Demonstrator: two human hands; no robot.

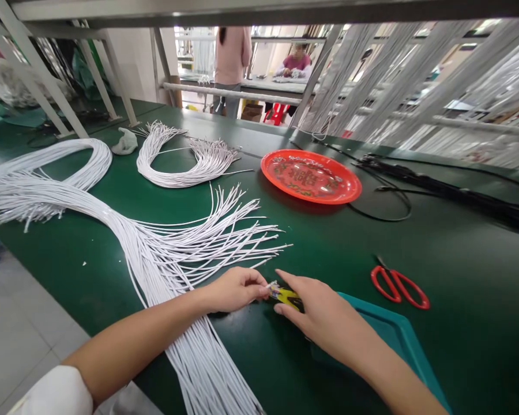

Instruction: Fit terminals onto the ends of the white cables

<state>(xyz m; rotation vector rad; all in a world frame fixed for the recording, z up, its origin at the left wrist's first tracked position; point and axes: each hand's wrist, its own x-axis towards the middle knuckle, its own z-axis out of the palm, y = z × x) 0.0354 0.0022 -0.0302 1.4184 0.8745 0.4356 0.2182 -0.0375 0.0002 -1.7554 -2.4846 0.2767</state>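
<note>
My left hand [237, 288] is closed, its fingertips pinching the end of a white cord [269, 285]. Facing it, my right hand [311, 305] is wrapped round a small yellow and black tool [288, 297], whose tip meets the cord end. Under my left forearm a thick bundle of white cords [147, 253] runs across the table, its loose ends fanned out beyond my left hand. Partly hidden by my right forearm lies a teal tray [393, 323].
On the green table [471, 276] are red-handled scissors [400, 282], a red oval tray [311, 176], black cords [450, 187], a curved white cord bundle [177, 173], another at the far left and a crumpled white thing [124, 142]. A metal frame stands behind; two people are beyond.
</note>
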